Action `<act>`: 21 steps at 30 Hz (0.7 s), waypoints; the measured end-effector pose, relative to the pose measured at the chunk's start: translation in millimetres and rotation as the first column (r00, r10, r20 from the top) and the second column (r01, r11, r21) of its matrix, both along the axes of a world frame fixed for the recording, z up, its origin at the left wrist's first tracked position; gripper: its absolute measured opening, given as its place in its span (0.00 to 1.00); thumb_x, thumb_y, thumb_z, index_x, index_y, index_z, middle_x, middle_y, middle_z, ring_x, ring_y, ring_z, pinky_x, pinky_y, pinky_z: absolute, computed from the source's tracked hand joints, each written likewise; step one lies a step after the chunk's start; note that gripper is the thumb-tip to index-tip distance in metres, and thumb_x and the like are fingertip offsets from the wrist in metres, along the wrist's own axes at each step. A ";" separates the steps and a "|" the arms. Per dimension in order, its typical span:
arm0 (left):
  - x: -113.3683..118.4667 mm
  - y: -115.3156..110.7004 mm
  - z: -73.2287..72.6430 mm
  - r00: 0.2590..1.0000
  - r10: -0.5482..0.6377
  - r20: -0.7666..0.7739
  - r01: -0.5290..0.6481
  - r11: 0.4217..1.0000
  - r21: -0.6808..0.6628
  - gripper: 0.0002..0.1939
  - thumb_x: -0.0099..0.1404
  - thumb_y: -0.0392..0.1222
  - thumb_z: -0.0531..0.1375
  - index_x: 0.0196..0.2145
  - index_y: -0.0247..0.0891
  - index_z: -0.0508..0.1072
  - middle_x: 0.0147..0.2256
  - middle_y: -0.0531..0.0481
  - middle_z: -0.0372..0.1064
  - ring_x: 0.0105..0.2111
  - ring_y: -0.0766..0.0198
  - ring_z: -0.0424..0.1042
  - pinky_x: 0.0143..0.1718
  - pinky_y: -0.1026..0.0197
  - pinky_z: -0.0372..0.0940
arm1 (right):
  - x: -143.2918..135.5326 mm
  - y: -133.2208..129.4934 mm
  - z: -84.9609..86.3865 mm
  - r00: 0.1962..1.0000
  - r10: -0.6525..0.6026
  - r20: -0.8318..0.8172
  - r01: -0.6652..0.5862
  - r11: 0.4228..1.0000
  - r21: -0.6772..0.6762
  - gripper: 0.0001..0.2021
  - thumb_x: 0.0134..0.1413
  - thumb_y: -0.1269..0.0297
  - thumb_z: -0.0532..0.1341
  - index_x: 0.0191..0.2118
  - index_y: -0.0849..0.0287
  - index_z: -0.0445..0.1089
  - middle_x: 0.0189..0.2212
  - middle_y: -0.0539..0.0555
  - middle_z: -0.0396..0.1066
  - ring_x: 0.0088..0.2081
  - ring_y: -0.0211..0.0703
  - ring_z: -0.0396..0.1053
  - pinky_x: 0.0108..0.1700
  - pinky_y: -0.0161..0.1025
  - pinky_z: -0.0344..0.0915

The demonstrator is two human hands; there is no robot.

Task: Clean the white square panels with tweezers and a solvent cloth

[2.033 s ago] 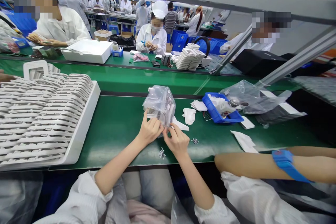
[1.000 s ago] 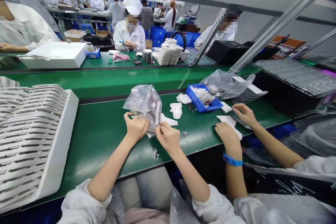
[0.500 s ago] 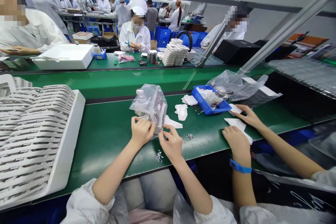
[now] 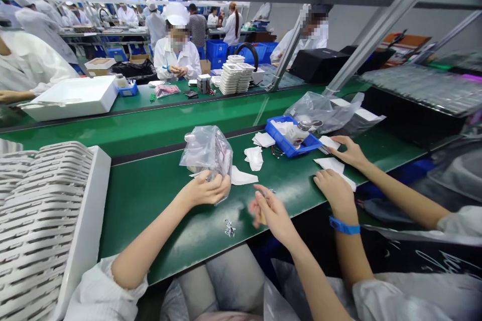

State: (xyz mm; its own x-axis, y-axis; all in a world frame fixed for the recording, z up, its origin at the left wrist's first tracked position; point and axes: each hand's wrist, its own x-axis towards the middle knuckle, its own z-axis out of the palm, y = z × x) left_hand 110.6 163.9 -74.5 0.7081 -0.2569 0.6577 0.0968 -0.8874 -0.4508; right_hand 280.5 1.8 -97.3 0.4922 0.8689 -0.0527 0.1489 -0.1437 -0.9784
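Note:
My left hand [image 4: 208, 188] is closed on the near side of a clear plastic bag [image 4: 207, 148], which stands on the green bench; small parts show dimly through its film. To its right, my right hand [image 4: 269, 210] hovers over the bench edge, apart from the bag. Its fingers are curled and smeared by motion, so I cannot tell whether anything is in them. Between and below the hands lies a small pile of screw-like parts [image 4: 229, 228]. A second little pile [image 4: 271, 191] is mostly hidden behind my right hand. A white paper scrap [image 4: 243, 176] lies beside the bag.
At left, a white foam box [image 4: 88, 215] holds stacked white plastic frames [image 4: 45, 220]. A blue tray [image 4: 291, 146] with a roll and scissors stands right of centre. On the right, a co-worker's hands [image 4: 337, 188] touch white paper pieces [image 4: 331, 164]. More people sit across the bench.
My right hand has left the bag and moved right and toward me. My left hand stays on the bag, its grip shifted rightward. The whole view has turned slightly.

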 end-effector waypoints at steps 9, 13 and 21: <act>12.6 -2.1 0.3 0.971 0.108 0.214 -0.102 0.994 -0.041 0.06 0.66 0.39 0.60 0.39 0.35 0.71 0.39 0.49 0.69 0.38 0.62 0.69 0.44 0.53 0.65 | 5.6 0.4 20.6 0.994 0.089 -0.062 -0.092 0.994 -0.052 0.17 0.53 0.46 0.60 0.34 0.56 0.63 0.27 0.48 0.65 0.26 0.37 0.61 0.28 0.35 0.58; 12.7 -0.7 8.6 0.967 0.128 0.221 -0.119 0.991 -0.055 0.05 0.64 0.37 0.60 0.39 0.35 0.71 0.38 0.51 0.69 0.36 0.63 0.68 0.44 0.53 0.64 | 7.3 9.7 23.0 0.972 0.137 -0.191 -0.156 0.984 -0.090 0.22 0.45 0.43 0.64 0.34 0.59 0.68 0.20 0.49 0.66 0.19 0.35 0.57 0.18 0.33 0.51; 20.5 -55.9 -31.6 0.924 0.297 0.239 -0.229 0.934 -0.276 0.03 0.65 0.36 0.59 0.37 0.34 0.69 0.36 0.51 0.68 0.35 0.64 0.68 0.41 0.56 0.65 | 5.4 28.0 34.3 0.947 -0.020 -0.320 0.013 1.000 -0.024 0.25 0.34 0.41 0.68 0.26 0.56 0.60 0.14 0.42 0.59 0.15 0.30 0.51 0.18 0.31 0.47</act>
